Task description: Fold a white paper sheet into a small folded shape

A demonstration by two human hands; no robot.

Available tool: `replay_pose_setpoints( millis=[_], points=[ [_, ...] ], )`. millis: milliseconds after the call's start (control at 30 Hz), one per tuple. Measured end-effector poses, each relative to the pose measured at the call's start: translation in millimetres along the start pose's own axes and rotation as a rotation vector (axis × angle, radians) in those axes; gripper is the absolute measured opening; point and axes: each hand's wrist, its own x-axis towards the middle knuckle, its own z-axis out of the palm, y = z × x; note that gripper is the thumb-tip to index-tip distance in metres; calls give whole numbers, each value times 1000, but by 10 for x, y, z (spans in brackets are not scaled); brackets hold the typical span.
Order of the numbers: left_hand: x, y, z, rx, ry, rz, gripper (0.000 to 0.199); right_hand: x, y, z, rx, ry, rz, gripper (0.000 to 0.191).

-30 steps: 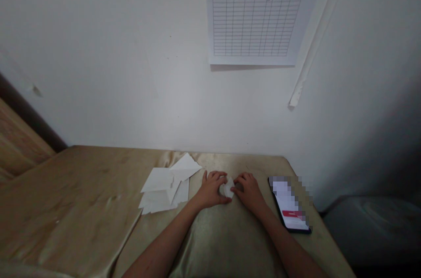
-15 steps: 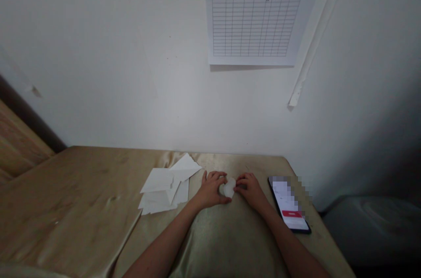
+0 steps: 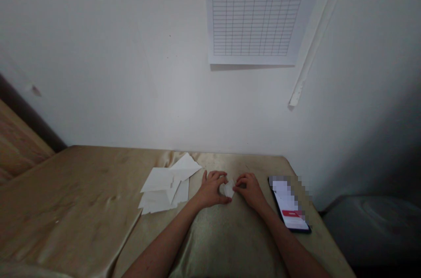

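A small folded piece of white paper (image 3: 229,188) rests between my two hands, low over the cloth-covered surface. My left hand (image 3: 212,189) curves around its left side, with fingers at the far edge and thumb at the near edge. The fingertips of my right hand (image 3: 249,188) are pinched together at the paper's right edge. Exact folds are too small to make out. To the left of my left hand lies a loose pile of white paper sheets (image 3: 158,180), some overlapping at angles.
A phone (image 3: 285,201) with a lit screen lies right of my right arm. The surface has a shiny gold-beige cloth (image 3: 82,190) and meets a white wall (image 3: 131,72). A printed table sheet (image 3: 253,23) hangs there. A grey rounded object (image 3: 371,225) stands beyond the right edge.
The right fingertips have shifted slightly on the paper's right edge, and the paper's outline looks a little changed. My left hand and the pile stay in place.
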Motion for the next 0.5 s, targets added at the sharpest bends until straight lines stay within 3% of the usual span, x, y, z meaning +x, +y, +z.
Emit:
replay_pose_setpoints(
  millis=[500],
  points=[
    [-2, -29, 33, 9, 17, 7, 59, -26, -70, -49, -60, -26, -50, 6]
  ],
)
